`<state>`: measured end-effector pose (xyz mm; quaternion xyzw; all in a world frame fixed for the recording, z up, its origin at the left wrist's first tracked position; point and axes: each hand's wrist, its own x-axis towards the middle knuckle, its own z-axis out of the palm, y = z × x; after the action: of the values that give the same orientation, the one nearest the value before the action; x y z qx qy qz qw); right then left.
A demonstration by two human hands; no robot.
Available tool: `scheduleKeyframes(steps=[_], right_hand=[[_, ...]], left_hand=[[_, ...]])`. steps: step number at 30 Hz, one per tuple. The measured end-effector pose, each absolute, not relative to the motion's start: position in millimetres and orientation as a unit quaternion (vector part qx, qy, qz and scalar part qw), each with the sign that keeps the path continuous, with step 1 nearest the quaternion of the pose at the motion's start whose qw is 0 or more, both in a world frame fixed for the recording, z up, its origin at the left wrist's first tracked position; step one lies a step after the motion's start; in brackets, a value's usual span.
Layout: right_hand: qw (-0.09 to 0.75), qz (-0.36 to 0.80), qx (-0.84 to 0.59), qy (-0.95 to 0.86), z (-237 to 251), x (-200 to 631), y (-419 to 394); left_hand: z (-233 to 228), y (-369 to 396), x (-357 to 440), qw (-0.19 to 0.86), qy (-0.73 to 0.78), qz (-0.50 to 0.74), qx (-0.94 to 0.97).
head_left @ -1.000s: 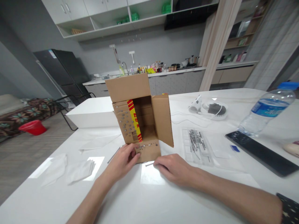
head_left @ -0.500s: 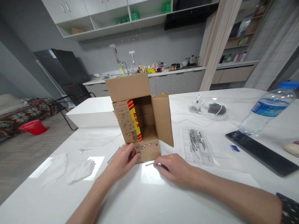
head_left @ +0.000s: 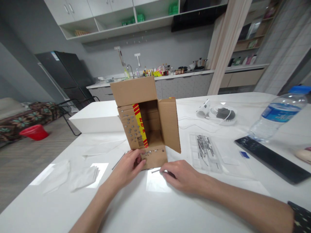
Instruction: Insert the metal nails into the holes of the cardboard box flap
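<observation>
A cardboard box (head_left: 148,89) stands on the table with its flaps spread and its opening facing me. Several round metal heads (head_left: 129,130) dot its left flap, beside a red and yellow tape strip. The lower flap (head_left: 156,160) slopes toward me and has a row of holes and heads along its top. My left hand (head_left: 130,164) grips this flap at its left edge, thumb and forefinger lying on the cardboard. Just in front of the flap, my right hand (head_left: 179,174) pinches a metal nail (head_left: 155,171) that points left, its far end near the flap's bottom edge.
To the right lies a clear plastic case (head_left: 193,152) holding several nails (head_left: 205,147). Beyond it are a black slab (head_left: 272,158), a water bottle (head_left: 279,113) and a white fan-like device (head_left: 223,115). White tissues (head_left: 82,178) and a thin rod (head_left: 118,161) lie left.
</observation>
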<state>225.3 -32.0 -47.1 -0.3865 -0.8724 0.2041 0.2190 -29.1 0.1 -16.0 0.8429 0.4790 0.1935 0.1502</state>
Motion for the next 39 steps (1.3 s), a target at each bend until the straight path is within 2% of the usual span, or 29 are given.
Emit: scheduleKeyframes(steps=[39], right_hand=[[0.218,0.214,-0.391,-0.868,-43.5,225.3,-32.2]], left_hand=[[-19.8,1.0,-31.9,0.157,0.486,0.194,0.838]])
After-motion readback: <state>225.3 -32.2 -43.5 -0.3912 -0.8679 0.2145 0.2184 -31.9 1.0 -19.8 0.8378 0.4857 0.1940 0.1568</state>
